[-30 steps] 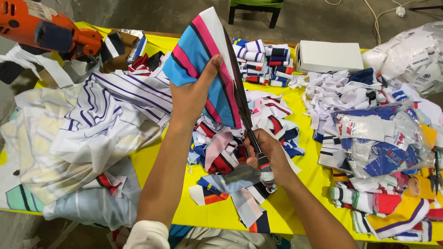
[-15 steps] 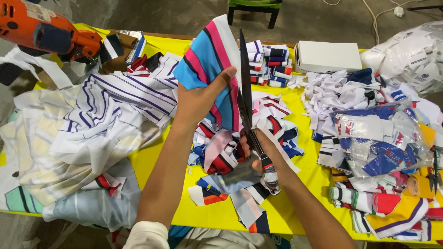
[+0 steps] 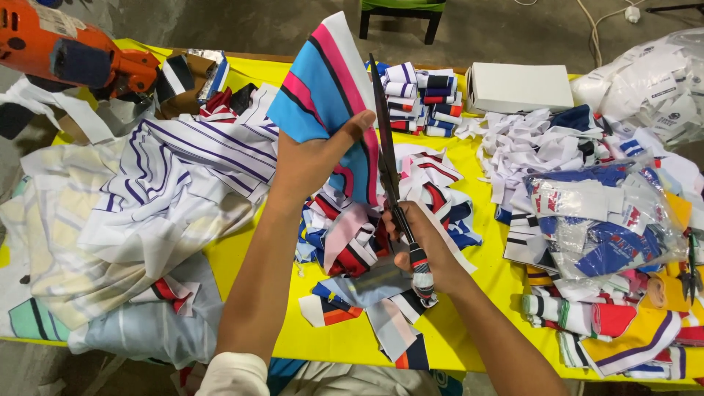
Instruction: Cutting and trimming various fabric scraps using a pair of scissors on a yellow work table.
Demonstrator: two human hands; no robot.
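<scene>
Fingers: left hand (image 3: 312, 158) clenched on striped fabric piece (image 3: 330, 88) (blue, pink, white, black stripes), thumb across the front, piece held upright above the table centre. Right hand (image 3: 425, 249) wrapped round handles of scissors (image 3: 389, 183), grip closed; blades pointing up, running along the piece's right edge, touching it. Blades look nearly together, can't tell exactly.

Then by size:

Yellow table (image 3: 242, 253), covered w/ cloth almost edge to edge.

Big white fabric w/ purple stripes (image 3: 169, 191), heaped at left, spilling over pale cream and light-blue sheets.

Clear plastic bag of printed pieces (image 3: 601, 220), right side, lying over more cut parts. Second bag of white labels (image 3: 653, 81), far right corner.

Pile of white scraps (image 3: 528, 147), between box and bag.

Heap of mixed offcuts (image 3: 367, 242) (red, white, navy, pink), directly under both hands, reaching the near edge.

Orange cutting machine (image 3: 66, 55), top left, partly out of frame, resting at table's far corner.

White box (image 3: 521, 88), far side, just beside the stacks.

Stacks of folded striped bands (image 3: 418, 99), behind the scissors' tips, near table's far edge.

Rolled ribbed strips (image 3: 587, 315), red/white/green, near right front edge.

Small snips (image 3: 691, 268), dark, at extreme right edge, mostly cut off.
</scene>
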